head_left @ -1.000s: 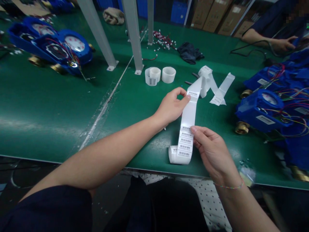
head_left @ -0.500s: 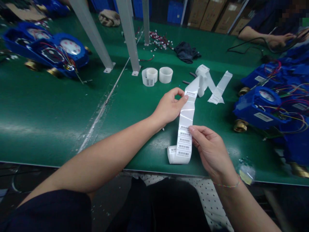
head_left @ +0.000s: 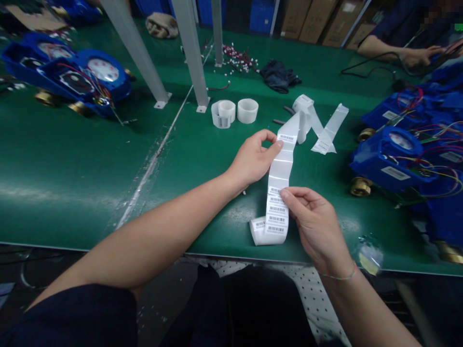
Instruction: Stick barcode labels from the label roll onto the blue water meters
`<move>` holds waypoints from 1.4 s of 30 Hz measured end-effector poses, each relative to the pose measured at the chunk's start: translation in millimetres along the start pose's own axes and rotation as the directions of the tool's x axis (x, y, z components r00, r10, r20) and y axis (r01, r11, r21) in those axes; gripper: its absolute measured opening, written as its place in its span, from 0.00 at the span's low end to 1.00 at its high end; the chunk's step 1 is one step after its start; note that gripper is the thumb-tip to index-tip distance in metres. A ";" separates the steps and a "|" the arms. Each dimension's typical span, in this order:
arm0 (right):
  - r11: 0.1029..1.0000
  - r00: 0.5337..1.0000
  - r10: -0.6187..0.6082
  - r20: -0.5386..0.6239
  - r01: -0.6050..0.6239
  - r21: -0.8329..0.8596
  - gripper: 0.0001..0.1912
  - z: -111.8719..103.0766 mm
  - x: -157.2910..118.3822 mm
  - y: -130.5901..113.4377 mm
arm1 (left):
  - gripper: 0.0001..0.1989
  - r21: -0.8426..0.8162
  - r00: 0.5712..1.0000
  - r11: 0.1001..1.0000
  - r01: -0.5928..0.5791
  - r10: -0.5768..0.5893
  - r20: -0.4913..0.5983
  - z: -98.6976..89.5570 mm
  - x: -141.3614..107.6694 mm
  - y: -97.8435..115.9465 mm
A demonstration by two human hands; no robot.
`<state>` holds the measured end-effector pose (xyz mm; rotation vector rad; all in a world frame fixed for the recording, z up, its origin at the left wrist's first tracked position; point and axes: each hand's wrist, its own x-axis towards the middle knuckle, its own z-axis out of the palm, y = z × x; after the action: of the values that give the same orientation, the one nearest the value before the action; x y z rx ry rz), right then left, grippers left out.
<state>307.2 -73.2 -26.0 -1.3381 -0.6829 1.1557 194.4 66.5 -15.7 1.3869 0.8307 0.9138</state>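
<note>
Above the near edge of the green table [head_left: 90,183], holding a long white strip of barcode labels [head_left: 280,168] between both hands. Gripping its upper part between left thumb and fingers, with the left hand [head_left: 253,156] closed beside one printed label. Pinching its right edge lower down, at the top label of a column of five, with the right hand [head_left: 318,217] also closed. Running down from there into a loose white coil [head_left: 269,238] on the table, and up to a white label roll [head_left: 303,102] farther back.

Showing only blank, creased backing between the hands; judged from that, already stripped of some labels, though possibly just blank there. Carrying plenty of printed labels below, so apparently well short of used up. Bearing one white barcode label already, on the side of the blue meter housing [head_left: 376,159] at the right, with loose wires exposed beside it.

Impossible to read any barcode digits, or to count the labels wound inside the coil. Mostly hidden under and behind the strip, except for the grey handles [head_left: 280,122] of some tool. Hard to separate among blurred wires, and cut off by the right border: more blue housings. Cannot tell from here about any labels on their far sides.
</note>
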 end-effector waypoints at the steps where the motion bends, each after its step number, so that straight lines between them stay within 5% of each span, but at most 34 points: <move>1: 1.000 1.000 -0.002 -0.001 0.002 0.001 0.12 0.2 -0.1 0.0 | 0.07 0.000 1.000 1.000 0.001 -0.001 0.001 0.1 0.1 0.2; 13: 0.994 0.999 0.042 -0.002 -0.041 0.100 0.33 2.8 -0.7 -2.7 | 0.07 -0.035 1.000 0.999 0.006 -0.006 0.002 2.2 -2.2 6.4; 24: 0.973 0.937 0.225 0.268 -0.231 -0.010 0.17 8.5 14.8 -20.9 | 0.06 -0.043 0.999 0.999 -0.019 0.020 0.032 2.2 -3.3 8.2; 34: 0.971 0.929 0.234 0.288 -0.208 -0.119 0.19 6.1 20.0 -8.6 | 0.08 -0.032 0.998 0.999 0.006 -0.003 0.067 1.2 -3.6 5.4; 37: 0.977 0.940 0.153 0.305 -0.098 -0.188 0.25 -5.6 27.4 -14.7 | 0.08 -0.096 0.997 0.995 0.010 -0.003 0.076 1.7 -3.5 4.0; 39: 0.969 0.987 -0.016 0.160 0.055 -0.239 0.28 -12.3 35.5 -22.8 | 0.08 -0.134 0.996 0.990 0.034 -0.022 0.086 2.6 -3.2 3.6; 42: 0.921 0.972 -0.236 -0.003 0.223 -0.318 0.30 -14.9 46.6 -38.6 | 0.07 -0.160 0.992 0.984 0.084 -0.067 0.109 4.1 -2.5 3.6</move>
<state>345.9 -30.5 -2.1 -1.4975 -0.9989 0.8500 196.8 62.5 -12.1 1.2403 0.7090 0.8264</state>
